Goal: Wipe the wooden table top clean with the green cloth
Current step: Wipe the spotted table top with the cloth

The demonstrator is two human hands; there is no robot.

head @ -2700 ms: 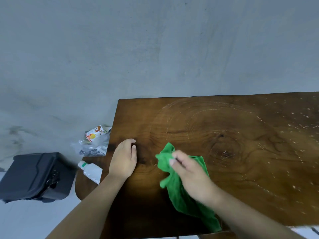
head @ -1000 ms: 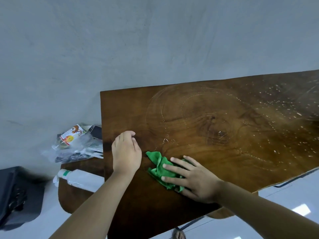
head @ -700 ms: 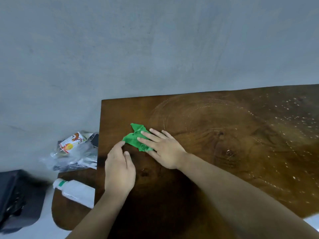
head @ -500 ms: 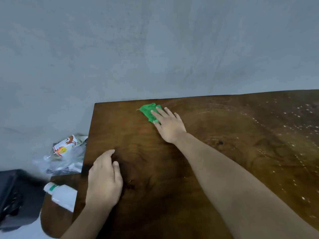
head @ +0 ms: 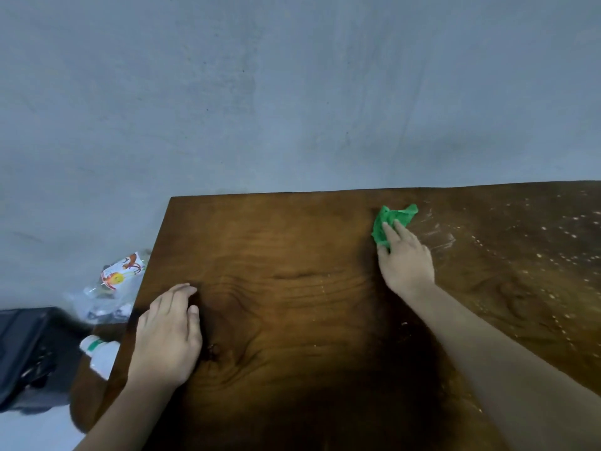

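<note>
Am wiping desk [head: 292,255] far edge, my right hand [head: 406,262] flat on green cloth [head: 397,216]; left hand [head: 166,336] flat, bracing. Next: specks [head: 540,255] rightward.

Dim, soft light; blurred edges

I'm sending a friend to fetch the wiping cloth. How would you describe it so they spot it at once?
Find the dark wooden table against the grey wall. Near its far edge, right of the middle, the right hand presses down on a small crumpled green cloth. It is the only bright green thing on the wood, just left of the white specks.
</note>
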